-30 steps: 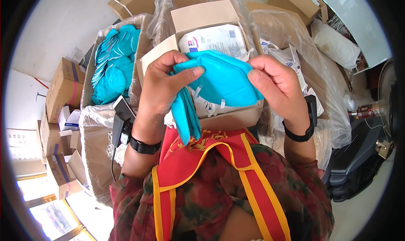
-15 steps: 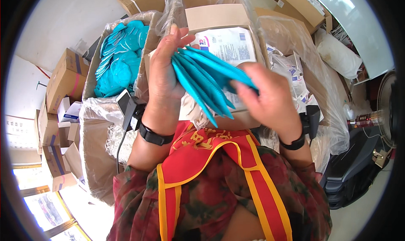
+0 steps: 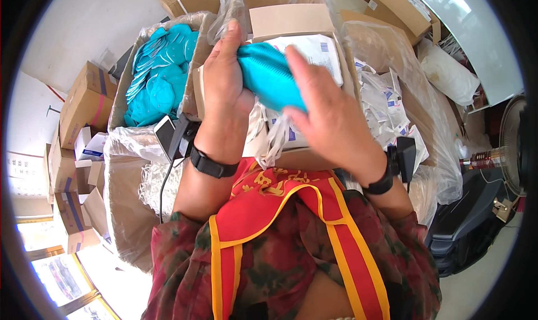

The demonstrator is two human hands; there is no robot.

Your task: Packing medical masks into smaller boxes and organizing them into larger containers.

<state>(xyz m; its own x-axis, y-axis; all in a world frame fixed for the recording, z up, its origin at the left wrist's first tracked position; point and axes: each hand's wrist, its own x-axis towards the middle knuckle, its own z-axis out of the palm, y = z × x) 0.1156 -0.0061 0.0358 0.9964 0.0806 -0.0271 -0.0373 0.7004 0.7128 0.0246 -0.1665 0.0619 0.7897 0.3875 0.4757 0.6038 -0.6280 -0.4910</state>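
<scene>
Between my two hands is a stack of teal face masks [image 3: 272, 76], pressed together with their ribbed edges upward. My left hand [image 3: 225, 76] grips the stack's left end, thumb pointing up. At the other end my right hand [image 3: 325, 110] has its thumb below and its fingers along the top edge. White ear loops [image 3: 274, 140] dangle under the stack. Behind it, an open carton [image 3: 288, 22] holds white printed packets [image 3: 316, 54]. Part of the carton is hidden by my hands and the masks.
To the left, a plastic-lined box holds a heap of teal masks [image 3: 162, 76]. White cords [image 3: 159, 185] lie in a box nearer me. On the right stands a lined box with white packets [image 3: 386, 96]. Stacked brown cartons [image 3: 89, 104] are far left, a fan [image 3: 513, 146] far right.
The fanned-out masks have closed into a compact stack and tipped more level. My right hand has moved left and turned against the stack; my left hand has shifted slightly.
</scene>
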